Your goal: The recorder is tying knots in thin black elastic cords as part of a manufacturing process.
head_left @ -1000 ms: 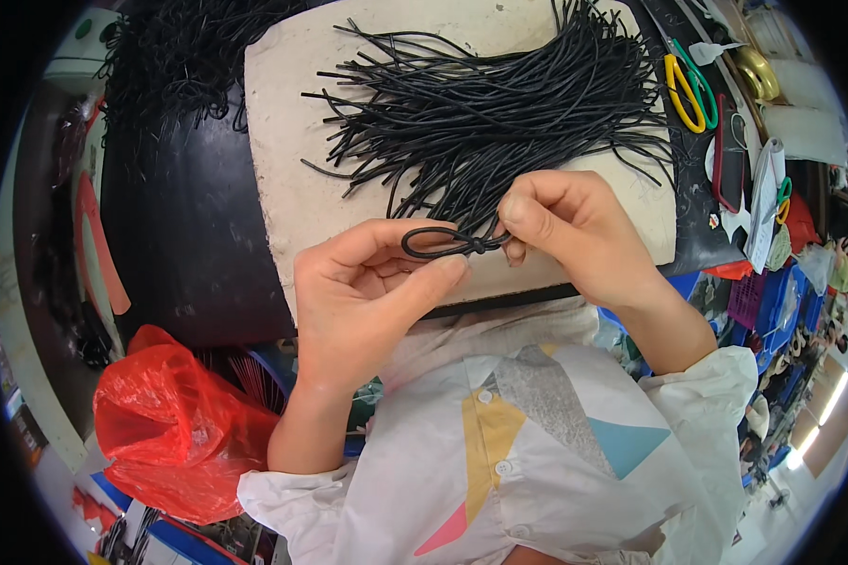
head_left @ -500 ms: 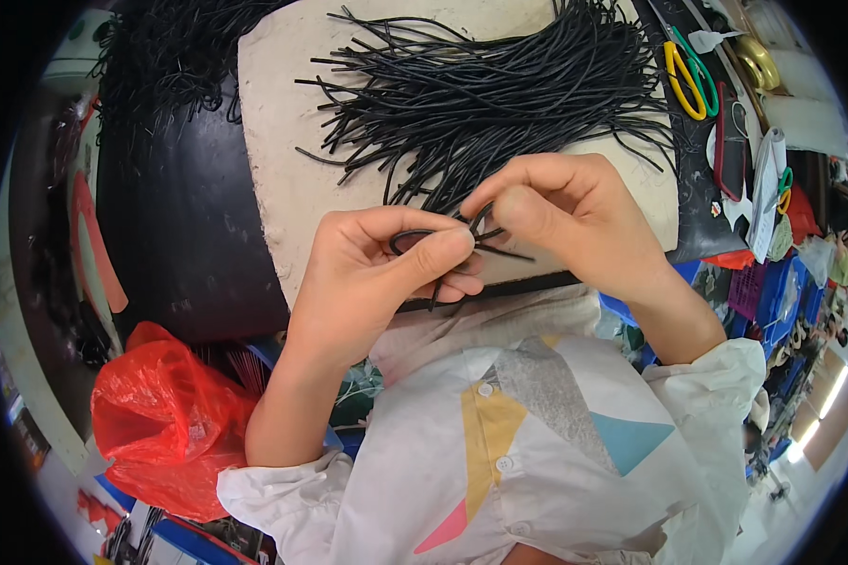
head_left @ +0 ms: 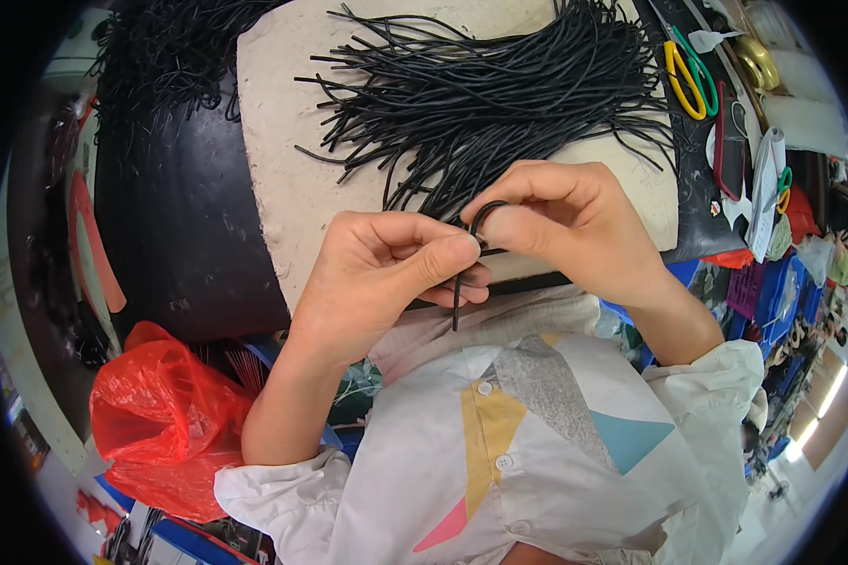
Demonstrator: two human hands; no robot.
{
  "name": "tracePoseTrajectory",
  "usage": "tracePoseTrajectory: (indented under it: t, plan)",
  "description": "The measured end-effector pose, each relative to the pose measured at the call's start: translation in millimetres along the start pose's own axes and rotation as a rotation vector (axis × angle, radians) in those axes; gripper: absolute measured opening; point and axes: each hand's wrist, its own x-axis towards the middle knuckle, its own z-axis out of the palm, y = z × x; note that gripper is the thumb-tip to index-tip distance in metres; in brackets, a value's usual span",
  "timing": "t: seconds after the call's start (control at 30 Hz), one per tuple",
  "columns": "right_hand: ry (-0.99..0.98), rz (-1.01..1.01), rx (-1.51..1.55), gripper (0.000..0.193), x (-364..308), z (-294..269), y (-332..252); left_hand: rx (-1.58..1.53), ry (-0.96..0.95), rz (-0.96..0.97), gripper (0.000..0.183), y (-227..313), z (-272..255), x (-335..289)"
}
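Note:
Between my hands, near the front edge of the work surface, is a thin black cord [head_left: 457, 299]. My left hand [head_left: 386, 268] pinches it between thumb and forefinger, and one end hangs down below those fingers. My right hand [head_left: 570, 221] pinches the same cord, which curves in a small loop over the thumb tip. The fingers hide where the cord crosses itself. Just beyond my hands, a large bundle of loose black cords [head_left: 499, 85] lies on a cream-coloured board [head_left: 278, 179].
A dark heap of black cords [head_left: 174, 61] lies at the far left. Yellow- and green-handled scissors [head_left: 685, 80] and a dark red cutter [head_left: 730, 151] lie at the right. A red plastic bag [head_left: 165, 424] hangs open at the lower left.
The loop by my left fingers has gone, and a loop now curves at my right thumb. One cord end hangs straighter below my left hand. Both hands have shifted slightly.

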Motion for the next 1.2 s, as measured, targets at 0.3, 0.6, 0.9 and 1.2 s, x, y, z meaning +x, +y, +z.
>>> tracePoseTrajectory:
  t: [0.3, 0.6, 0.9, 1.2]
  plan:
    - [-0.152, 0.269, 0.39, 0.013, -5.4, 6.6, -10.0, 0.12, -0.13, 0.082, 0.011, 2.2, 0.9, -1.1]
    - [0.022, 0.19, 0.408, 0.015, -8.1, 9.4, 4.1, 0.023, 0.009, 0.145, 0.018, -7.6, 0.5, -3.2]
    - [0.1, 0.147, 0.269, 0.021, -7.0, 7.6, 8.4, -0.155, 0.1, 0.088, 0.026, -5.2, -0.9, -6.3]
    - [0.119, 0.214, 0.402, 0.016, -4.3, 9.8, 5.1, -0.095, 0.174, 0.146, 0.026, -14.6, -9.1, -8.8]
